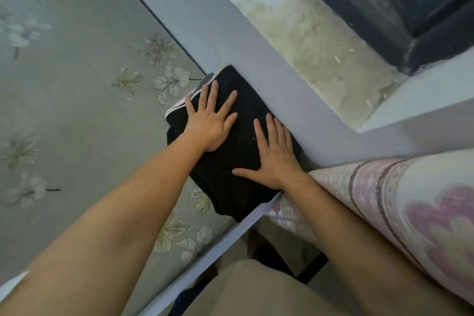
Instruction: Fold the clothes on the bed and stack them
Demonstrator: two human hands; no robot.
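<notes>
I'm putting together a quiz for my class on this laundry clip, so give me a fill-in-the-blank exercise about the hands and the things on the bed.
1. The left hand and the right hand press flat on a folded garment whose colour is ____.
2. The bedsheet around that garment is printed with pale ____.
3. The rolled quilt with pink patterns lies beside the person's ____ forearm.

Missing words: black; flowers; right.

The bed (77, 110) (floral sheet) bears a folded clothes stack (238, 154).
</notes>
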